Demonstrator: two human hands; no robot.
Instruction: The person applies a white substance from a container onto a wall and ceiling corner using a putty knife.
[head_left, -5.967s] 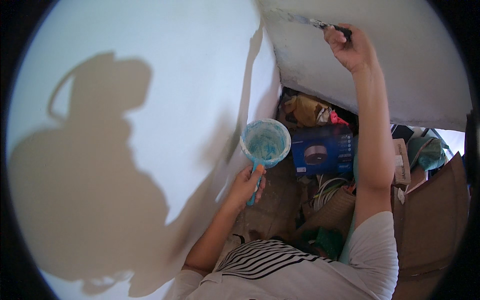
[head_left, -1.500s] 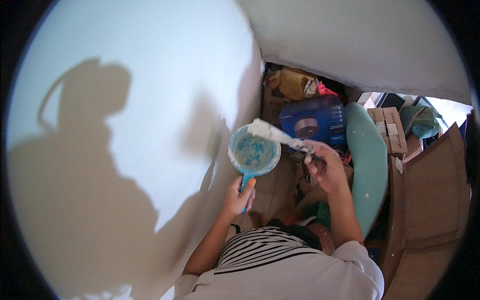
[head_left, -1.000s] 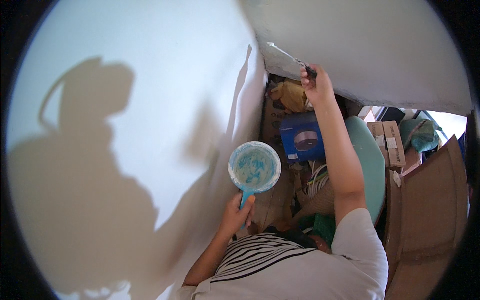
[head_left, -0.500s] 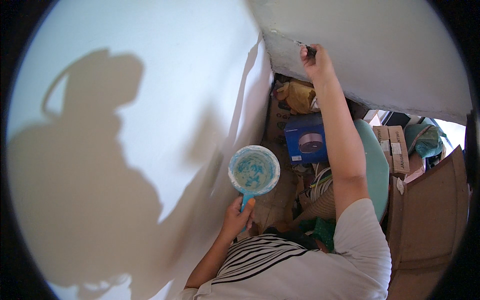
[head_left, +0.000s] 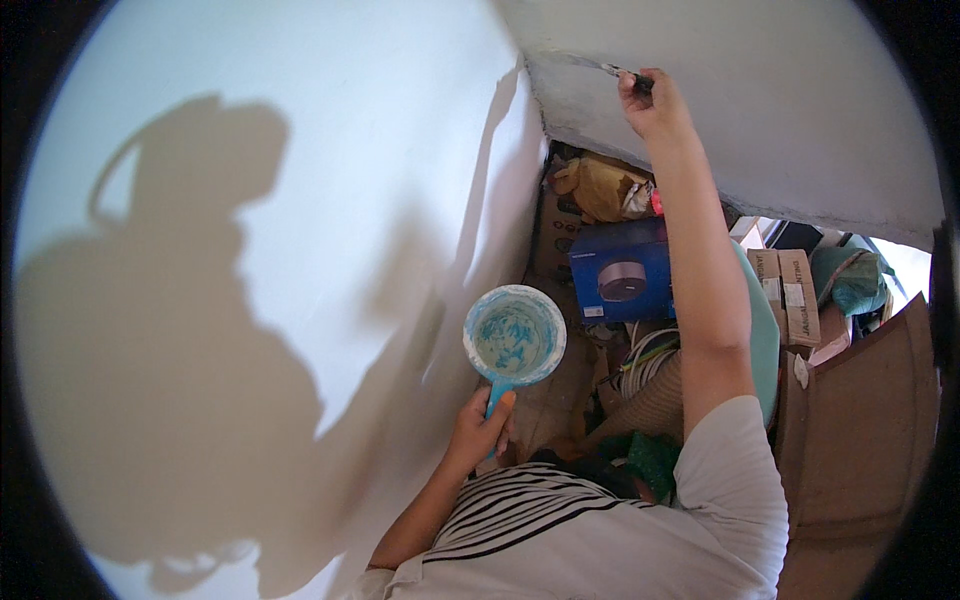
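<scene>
Blue dipper (head_left: 514, 335): beside the left wall (head_left: 370, 150), pale paste inside; left hand (head_left: 482, 430) wrapped round its handle.
Scraper (head_left: 613, 70): at the far wall (head_left: 800, 110), near the corner.
Blue box (head_left: 620, 275): below the scraper.
Right hand (head_left: 655, 105): fingers curled round the scraper's dark handle.

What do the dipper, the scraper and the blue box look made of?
Dipper: probably plastic, from its smooth, evenly blue handle; pale smears coat the rim.
Scraper: perhaps a metal blade, slim but smeared where it shows; the dark handle is too covered to judge.
Blue box: likely cardboard with a smooth printed finish, given its flat faces and straight edges.
</scene>
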